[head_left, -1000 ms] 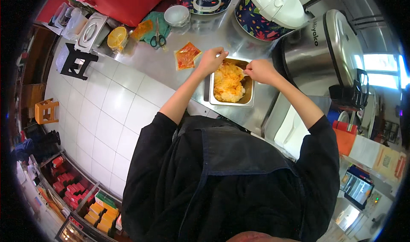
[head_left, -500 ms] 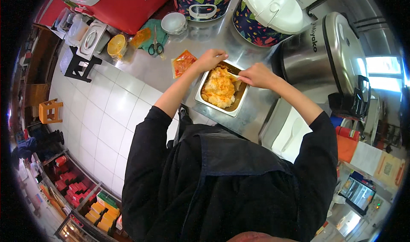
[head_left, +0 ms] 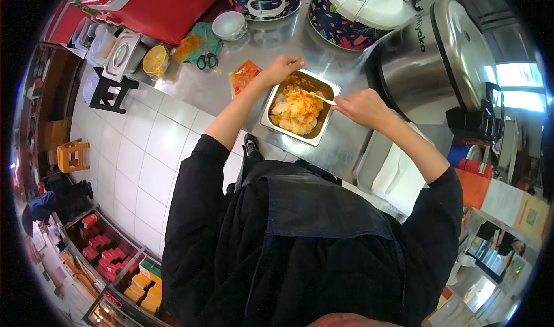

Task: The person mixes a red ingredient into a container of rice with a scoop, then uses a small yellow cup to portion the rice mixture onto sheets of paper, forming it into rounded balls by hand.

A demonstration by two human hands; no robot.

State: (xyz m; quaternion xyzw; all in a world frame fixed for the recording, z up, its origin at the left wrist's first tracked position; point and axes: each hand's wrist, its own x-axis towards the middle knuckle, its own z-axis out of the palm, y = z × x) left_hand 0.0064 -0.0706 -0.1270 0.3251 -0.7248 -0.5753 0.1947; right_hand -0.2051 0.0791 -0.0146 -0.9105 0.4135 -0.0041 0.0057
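A rectangular metal food pan (head_left: 321,84) rests on the steel counter in front of me. Inside it is a mound of white rice (head_left: 297,112) streaked with an orange-red sauce or seasoning. My right hand (head_left: 362,106) is closed around the handle of a pale spoon (head_left: 325,100), whose tip reaches into the mound from the right. At the pan's far left corner, my left hand (head_left: 284,69) is closed with its fingertips at the rim. A clear packet of orange-red food (head_left: 244,76) lies beside my left forearm.
Scissors (head_left: 206,57) lie on a green cloth near a yellow-stained bowl (head_left: 156,61) and stacked clear bowls (head_left: 229,25). Behind stand a red cooler (head_left: 167,9) and patterned rice pots (head_left: 340,21). A large steel cooker (head_left: 412,67) is at right, above a white tray (head_left: 395,182).
The spoon has shifted in the rice, and the mound has slumped toward the pan's near side, baring its far wall. My right hand has moved slightly right; the left stays at the rim.
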